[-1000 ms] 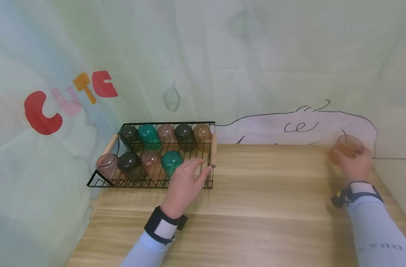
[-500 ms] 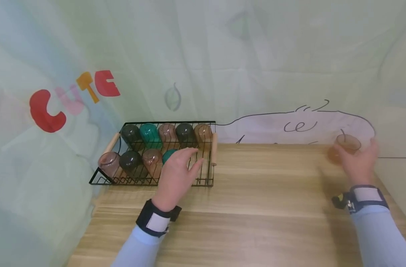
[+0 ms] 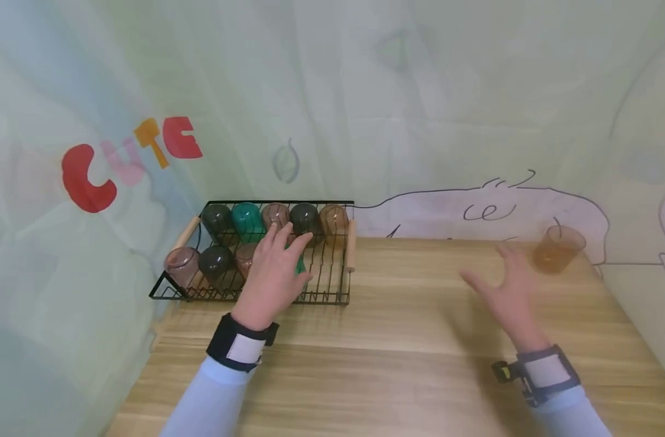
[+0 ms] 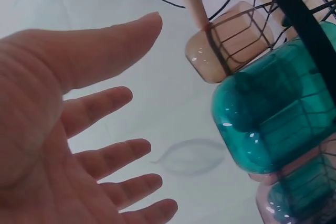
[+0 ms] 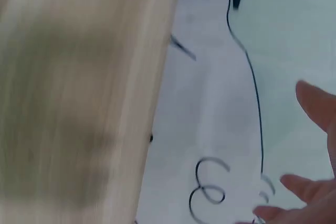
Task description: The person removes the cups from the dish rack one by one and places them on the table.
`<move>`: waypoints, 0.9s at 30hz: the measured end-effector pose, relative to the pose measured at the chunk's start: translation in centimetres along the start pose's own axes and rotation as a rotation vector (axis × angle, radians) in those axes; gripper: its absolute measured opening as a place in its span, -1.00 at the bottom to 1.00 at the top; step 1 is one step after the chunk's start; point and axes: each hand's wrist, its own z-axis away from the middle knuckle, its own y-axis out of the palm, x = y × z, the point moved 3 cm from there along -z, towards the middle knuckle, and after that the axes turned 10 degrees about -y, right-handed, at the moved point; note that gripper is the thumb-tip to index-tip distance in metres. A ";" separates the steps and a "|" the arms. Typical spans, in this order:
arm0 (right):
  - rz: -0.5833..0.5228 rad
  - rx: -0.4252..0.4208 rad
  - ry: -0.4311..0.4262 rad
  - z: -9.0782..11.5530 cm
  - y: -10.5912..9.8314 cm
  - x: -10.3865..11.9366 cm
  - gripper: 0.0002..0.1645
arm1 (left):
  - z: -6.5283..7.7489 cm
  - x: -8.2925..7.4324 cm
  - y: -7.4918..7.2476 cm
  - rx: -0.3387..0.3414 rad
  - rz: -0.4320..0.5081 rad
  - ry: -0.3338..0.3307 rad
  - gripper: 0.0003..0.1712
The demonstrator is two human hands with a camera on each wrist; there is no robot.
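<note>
An amber glass [image 3: 559, 250] stands upright on the table at the far right. My right hand [image 3: 509, 297] is in the air to its left, fingers spread, holding nothing. Over the front row of a black wire basket [image 3: 332, 298] hovers my left hand [image 3: 272, 276], its fingers apart and nothing in its grasp. Beneath it a teal glass [image 4: 273, 114] stands upside down, partly hidden in the head view. In the left wrist view, a gap shows between the fingers and that glass. A dark grey glass [image 3: 218, 264] and a pinkish glass [image 3: 182, 265] are farther left in that row.
The basket has wooden handles [image 3: 351, 246] at both ends. Its back row holds several upturned glasses, among them a teal one [image 3: 248, 220] and an amber one [image 3: 334, 218]. A printed curtain [image 3: 447, 121] hangs behind the wooden table [image 3: 420, 340].
My right hand has let go of the amber glass, leaving it standing, and moved left. My left hand has shifted left over the basket and its fingers have spread.
</note>
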 end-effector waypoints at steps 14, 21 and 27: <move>0.000 0.245 -0.203 2.9 4.9 4.6 -0.02 | -0.7 0.7 1.2 0.069 -0.052 -0.054 -0.09; -0.037 0.200 -0.219 3.9 5.9 5.6 -0.08 | -1.0 0.9 1.9 0.108 -0.093 -0.071 -0.14; -0.042 0.204 -0.258 4.2 6.5 6.3 -0.11 | -1.3 1.3 2.5 0.140 -0.114 -0.095 -0.16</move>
